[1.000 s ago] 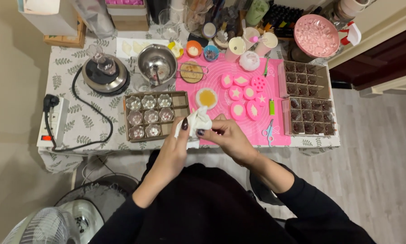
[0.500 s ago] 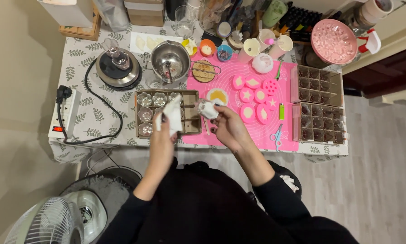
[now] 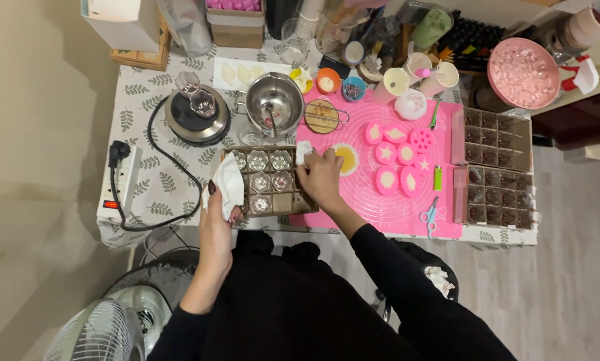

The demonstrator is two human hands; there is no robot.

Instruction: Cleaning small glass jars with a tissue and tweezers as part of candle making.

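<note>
White cloth (image 3: 229,184) (long axis running away from the person) pinched in left hand (image 3: 218,212)'s closed grip.

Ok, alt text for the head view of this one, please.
Seen from above, a person's left hand holds a white cloth beside a brown tray of clear cups, while the right hand holds a small white piece at the tray's far right corner. A pink mat with moulds lies to the right.
</note>
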